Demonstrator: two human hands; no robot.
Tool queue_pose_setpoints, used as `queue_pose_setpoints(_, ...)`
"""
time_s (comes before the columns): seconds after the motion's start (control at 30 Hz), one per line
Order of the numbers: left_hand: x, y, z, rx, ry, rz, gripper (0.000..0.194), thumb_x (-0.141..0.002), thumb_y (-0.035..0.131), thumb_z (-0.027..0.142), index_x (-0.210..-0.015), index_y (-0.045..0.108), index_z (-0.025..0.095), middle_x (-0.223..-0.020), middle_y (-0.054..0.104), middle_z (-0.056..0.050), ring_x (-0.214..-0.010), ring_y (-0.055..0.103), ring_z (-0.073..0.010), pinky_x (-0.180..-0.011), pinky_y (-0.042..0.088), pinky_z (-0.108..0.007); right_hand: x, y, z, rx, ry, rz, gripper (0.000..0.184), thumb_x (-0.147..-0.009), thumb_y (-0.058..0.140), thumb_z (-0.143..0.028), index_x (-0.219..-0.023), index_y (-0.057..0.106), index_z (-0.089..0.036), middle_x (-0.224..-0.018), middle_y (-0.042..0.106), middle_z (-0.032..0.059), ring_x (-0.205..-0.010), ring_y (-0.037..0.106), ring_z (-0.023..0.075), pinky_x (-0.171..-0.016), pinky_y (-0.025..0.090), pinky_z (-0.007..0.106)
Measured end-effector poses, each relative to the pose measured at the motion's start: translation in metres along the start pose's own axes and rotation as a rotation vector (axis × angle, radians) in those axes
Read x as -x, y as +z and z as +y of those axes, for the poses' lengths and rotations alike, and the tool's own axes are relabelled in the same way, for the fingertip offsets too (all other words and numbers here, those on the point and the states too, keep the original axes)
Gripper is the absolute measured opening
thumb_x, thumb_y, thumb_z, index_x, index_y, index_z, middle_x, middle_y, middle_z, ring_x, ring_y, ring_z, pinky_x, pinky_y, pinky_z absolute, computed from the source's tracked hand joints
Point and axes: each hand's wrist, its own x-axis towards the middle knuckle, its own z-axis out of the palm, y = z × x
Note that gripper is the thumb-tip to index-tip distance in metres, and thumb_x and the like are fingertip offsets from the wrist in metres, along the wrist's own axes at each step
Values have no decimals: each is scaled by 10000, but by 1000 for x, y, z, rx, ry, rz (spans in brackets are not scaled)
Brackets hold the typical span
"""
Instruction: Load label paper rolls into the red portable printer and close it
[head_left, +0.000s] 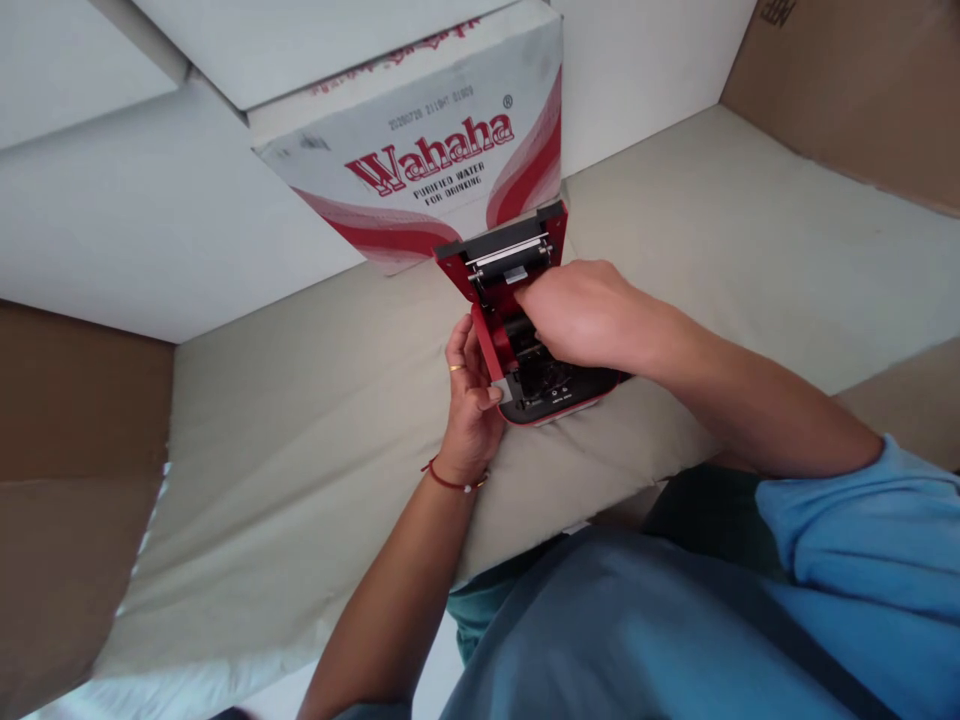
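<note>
A red and black label printer (551, 395) sits on the cloth-covered surface with its lid (501, 255) raised. A roller shows on the lid's inner side, and dark parts fill the cavity below. My left hand (471, 390) grips the printer's left side, the thumb on a grey tab at the front corner and the fingers along the red wall. Over the right part of the cavity is my right hand (581, 312), its fingers curled and reaching inside. The fingertips are hidden, so what they hold cannot be made out.
A white and red water carton (427, 140) stands right behind the printer. Beige cloth (322, 450) covers the surface. Brown cardboard (82, 480) rises on the left and another brown cardboard panel (862, 90) at the back right. White boxes (187, 210) line the back.
</note>
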Motion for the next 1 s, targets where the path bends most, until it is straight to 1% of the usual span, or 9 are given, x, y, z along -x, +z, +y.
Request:
queue_pose_setpoints(0.13,0,0,1,0,-7,-8,951,-789,1009,622,-1613,543,526,-1822,478,20,-1714,447,-380,-1415,426,-601,44,-39,8,-76,-38,8,261,-1043,720,-375,-1252,825,-260,-1103,871,62,-947,777,277,-789,526,370)
queue_pose_setpoints(0.23,-1,0,-1,6,0,-1,950,-784,1004,630,-1609,547,515,-1833,463,15,-1726,427,-381,-1403,445,-596,78,-58,48,-189,29,-29,361,-1065,681,-465,-1354,810,-290,-981,838,21,-878,761,256,-794,530,375)
queue_pose_setpoints(0.33,-2,-1,-3,23,2,-6,958,-772,1009,615,-1607,553,511,-1826,473,10,-1687,479,-377,-1346,518,-570,98,-52,110,-72,167,-133,394,-1031,696,-512,-1315,828,-272,-874,805,44,-806,732,275,-758,514,408)
queue_pose_setpoints(0.4,-3,-2,-3,35,4,4,960,-756,1020,594,-1599,573,495,-1813,493,0,-1669,501,-369,-1318,550,-542,101,-40,146,4,251,-242,378,-1001,723,-479,-1278,843,-251,-935,835,77,-824,743,298,-763,531,428)
queue_pose_setpoints(0.47,-3,-3,-4,42,-1,13,953,-752,1025,573,-1594,587,488,-1813,497,-2,-1678,487,-362,-1320,551,-530,97,-28,164,79,315,-242,405,-986,736,-460,-1297,847,-226,-1053,858,123,-910,771,338,-803,567,458)
queue_pose_setpoints(0.53,-3,-4,-4,46,-7,19,949,-753,1024,561,-1593,590,490,-1825,485,1,-1696,463,-361,-1331,542,-531,88,-18,162,98,302,-115,441,-1022,697,-457,-1372,831,-224,-1236,852,156,-1059,787,362,-915,597,489)
queue_pose_setpoints(0.63,-4,-5,-4,47,-6,25,946,-749,1021,568,-1590,595,485,-1836,475,3,-1710,452,-361,-1325,547,-519,65,-4,134,48,213,50,452,-1082,598,-387,-1453,803,-229,-1441,809,157,-1242,774,346,-1070,582,481)
queue_pose_setpoints(0.83,-4,-4,-3,53,-9,14,925,-758,1022,552,-1579,600,485,-1826,484,6,-1712,449,-356,-1357,512,-535,24,20,94,105,248,-74,466,-1027,610,-237,-1451,801,-212,-1459,822,172,-1218,779,345,-944,576,435)
queue_pose_setpoints(1.0,-4,0,-5,75,26,10,918,-769,1017,565,-1582,601,463,-1827,486,3,-1724,432,-347,-1416,431,-526,68,-11,103,-57,186,-135,432,-1039,678,-380,-1405,811,-193,-1215,874,140,-994,784,291,-905,573,408)
